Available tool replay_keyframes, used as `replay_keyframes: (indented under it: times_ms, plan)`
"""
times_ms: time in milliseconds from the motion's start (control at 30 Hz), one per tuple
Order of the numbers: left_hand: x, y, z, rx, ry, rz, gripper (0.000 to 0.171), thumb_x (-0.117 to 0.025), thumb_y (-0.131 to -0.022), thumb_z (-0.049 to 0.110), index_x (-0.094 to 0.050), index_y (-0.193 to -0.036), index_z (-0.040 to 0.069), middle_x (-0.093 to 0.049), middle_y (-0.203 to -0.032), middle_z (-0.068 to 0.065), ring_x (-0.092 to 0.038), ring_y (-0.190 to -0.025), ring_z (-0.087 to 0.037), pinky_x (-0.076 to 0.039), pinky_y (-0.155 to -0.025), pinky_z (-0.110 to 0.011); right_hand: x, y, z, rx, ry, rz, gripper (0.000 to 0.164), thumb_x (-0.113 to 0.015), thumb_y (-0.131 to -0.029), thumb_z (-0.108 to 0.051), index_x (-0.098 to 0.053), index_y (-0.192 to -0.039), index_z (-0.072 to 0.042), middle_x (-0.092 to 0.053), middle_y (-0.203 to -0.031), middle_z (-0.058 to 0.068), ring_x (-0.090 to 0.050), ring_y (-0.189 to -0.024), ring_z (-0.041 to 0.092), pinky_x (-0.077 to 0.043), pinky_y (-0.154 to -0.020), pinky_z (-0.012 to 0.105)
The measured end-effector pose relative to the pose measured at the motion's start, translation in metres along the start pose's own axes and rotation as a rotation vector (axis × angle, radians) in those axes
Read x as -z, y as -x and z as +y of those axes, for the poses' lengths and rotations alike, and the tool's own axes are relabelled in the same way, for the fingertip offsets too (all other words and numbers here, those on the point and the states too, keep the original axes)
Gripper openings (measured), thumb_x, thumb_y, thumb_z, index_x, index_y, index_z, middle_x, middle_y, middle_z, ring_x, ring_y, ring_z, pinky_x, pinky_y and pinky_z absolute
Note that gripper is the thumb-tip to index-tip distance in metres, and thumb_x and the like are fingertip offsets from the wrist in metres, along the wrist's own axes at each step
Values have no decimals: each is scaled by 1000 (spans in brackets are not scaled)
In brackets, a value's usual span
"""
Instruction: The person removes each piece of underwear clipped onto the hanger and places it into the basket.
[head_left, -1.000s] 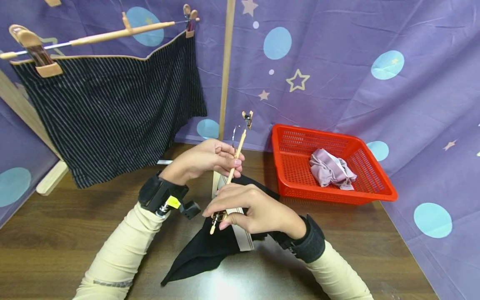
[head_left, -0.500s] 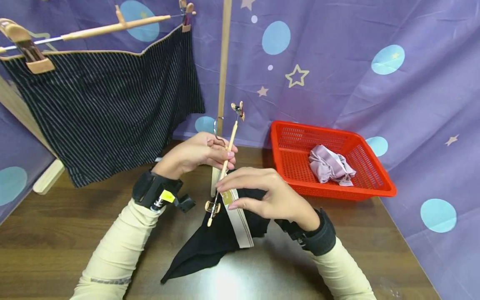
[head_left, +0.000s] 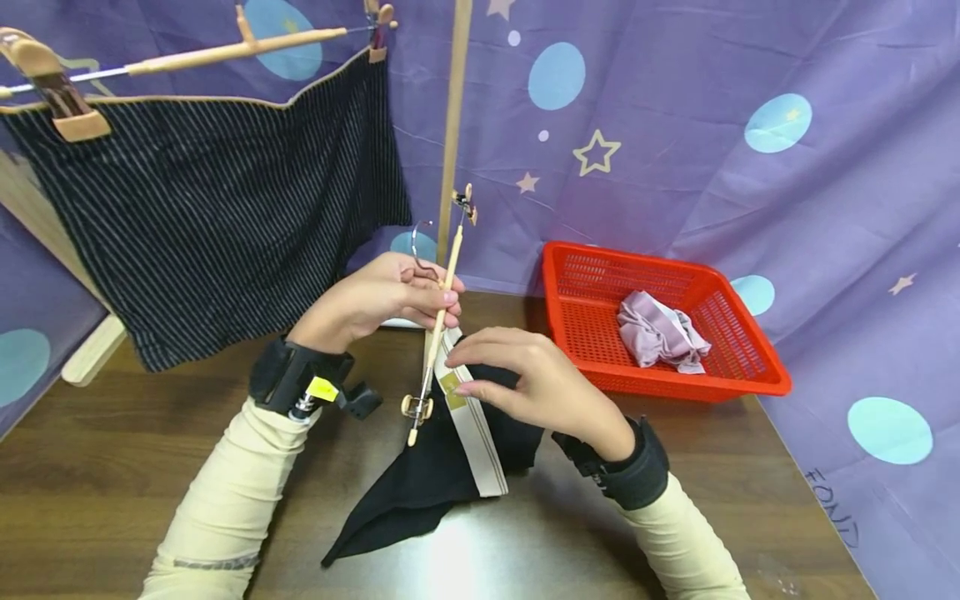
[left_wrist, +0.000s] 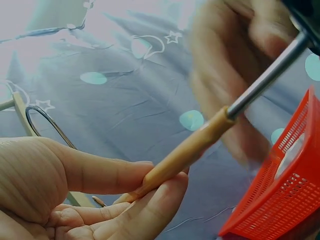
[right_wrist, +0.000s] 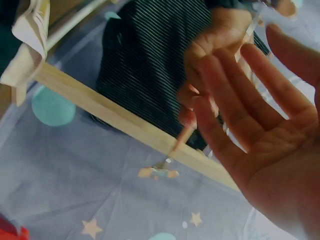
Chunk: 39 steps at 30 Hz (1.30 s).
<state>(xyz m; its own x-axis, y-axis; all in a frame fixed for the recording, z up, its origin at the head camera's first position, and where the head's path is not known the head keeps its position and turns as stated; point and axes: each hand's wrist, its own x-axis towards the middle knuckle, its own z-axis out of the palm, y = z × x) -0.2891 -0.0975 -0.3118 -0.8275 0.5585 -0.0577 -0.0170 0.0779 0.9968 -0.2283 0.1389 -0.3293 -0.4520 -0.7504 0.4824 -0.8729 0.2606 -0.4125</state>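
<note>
My left hand (head_left: 393, 292) pinches the middle of a clip hanger (head_left: 441, 321) between thumb and fingers. The hanger has a tan bar, a metal hook and a clip (head_left: 417, 407) near its lower end. In the left wrist view the thumb and fingers close round the wooden sleeve (left_wrist: 187, 150). My right hand (head_left: 536, 379) hovers just right of the hanger, fingers loosely bent and holding nothing; its palm (right_wrist: 280, 150) shows in the right wrist view. Below both hands lies a black garment (head_left: 427, 492) with a white waistband (head_left: 480, 450) on the table.
A dark striped cloth (head_left: 217, 217) hangs from another clip hanger (head_left: 240, 50) at the left, near a wooden post (head_left: 453, 125). At the right stands a red basket (head_left: 555, 325) with a crumpled pink cloth (head_left: 660, 332) in it. A patterned purple curtain (head_left: 667, 67) backs the table.
The right hand has let go of the hanger's lower clip and moved off to the right. The left hand has drifted left with the hanger, which now stands more upright.
</note>
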Motion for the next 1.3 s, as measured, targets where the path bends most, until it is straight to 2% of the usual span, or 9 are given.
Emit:
replay_keyframes:
  times_ms: [100,300,500,700,833,1067,1300]
  plan:
    - [2,4,3,-11,18,2,31,-57,-100,1,-52,-126,-16,-74,-89,-2,-75,-82,-11,-62,-77,-27,-12,-3,2,-28,102,-75,31,-83,-86,-24,-76,-114,-12,-74,-110,-1,-68,-104,9,-56,-94,27]
    - [5,8,6,-14,36,6,30,-55,-101,-1,-51,-126,-16,-74,-87,0,-75,-81,-10,-63,-78,-29,-34,-3,8,-50,234,-209,37,-84,-85,-37,-76,-115,-16,-73,-113,-3,-67,-103,9,-57,-89,27]
    - [5,10,7,-17,40,9,30,-55,-101,-1,-51,-127,-17,-74,-88,-1,-75,-80,-10,-63,-77,-28,-42,3,19,-129,330,-403,55,-87,-80,-44,-70,-127,-20,-66,-126,1,-63,-110,14,-56,-92,32]
    - [5,11,8,-20,37,11,30,-55,-101,-1,-51,-127,-16,-74,-86,1,-75,-79,-10,-63,-76,-27,-49,9,28,-205,392,-539,75,-90,-74,-47,-60,-140,-25,-57,-138,3,-59,-119,19,-54,-97,38]
    - [5,10,6,-17,34,10,30,-56,-101,-1,-52,-127,-16,-74,-87,0,-75,-79,-11,-63,-75,-27,-54,11,30,-236,439,-607,82,-91,-72,-48,-57,-144,-26,-54,-142,4,-55,-125,22,-52,-101,41]
    - [4,8,4,-6,40,8,30,-55,-101,-1,-51,-127,-15,-74,-85,1,-75,-78,-10,-62,-74,-26,-62,10,35,-230,514,-699,85,-89,-72,-53,-55,-146,-27,-56,-140,3,-55,-123,21,-50,-103,40]
    - [3,7,4,-10,15,-1,31,-55,-101,0,-51,-128,-15,-74,-86,1,-74,-79,-9,-62,-74,-25,-64,5,43,-239,451,-735,79,-91,-71,-48,-61,-140,-26,-60,-131,3,-59,-115,18,-56,-90,34]
